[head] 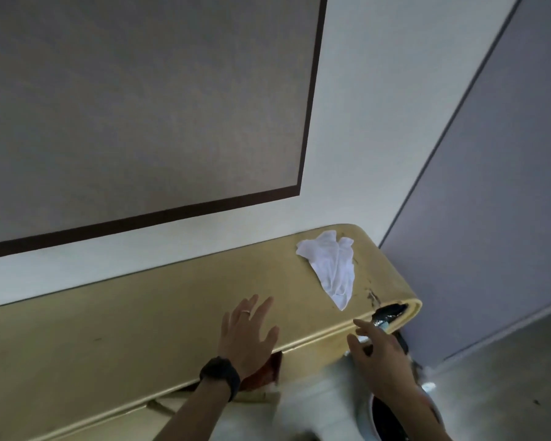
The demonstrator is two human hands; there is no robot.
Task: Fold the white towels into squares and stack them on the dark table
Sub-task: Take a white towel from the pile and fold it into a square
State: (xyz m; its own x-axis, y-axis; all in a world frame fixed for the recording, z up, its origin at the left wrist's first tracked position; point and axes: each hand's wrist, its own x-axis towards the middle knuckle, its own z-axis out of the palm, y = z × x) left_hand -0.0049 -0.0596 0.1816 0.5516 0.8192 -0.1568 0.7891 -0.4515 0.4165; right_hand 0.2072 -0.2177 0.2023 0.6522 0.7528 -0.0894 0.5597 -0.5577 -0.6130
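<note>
**Two empty hands reach toward a crumpled towel at the desk's far right corner**

The white towel (331, 265) lies bunched and unfolded on the tan desk (140, 313), close to its far right corner, with one pointed end trailing toward the right edge. The left hand (248, 332) (a ring and a dark wristwatch (220, 375) on it) hovers over the near edge, fingers straight and spread, holding nothing. The right hand (379, 351) stretches forward beside the near right corner, fingers loosely apart and also empty. Neither hand touches the towel. The step in hand looks to be fetching it. To do that well, the person would best pinch two neighbouring corners rather than the bunched middle, then lift and shake the towel flat. The chipped dark patch (390, 311) at the near right corner could snag the cloth.
</note>
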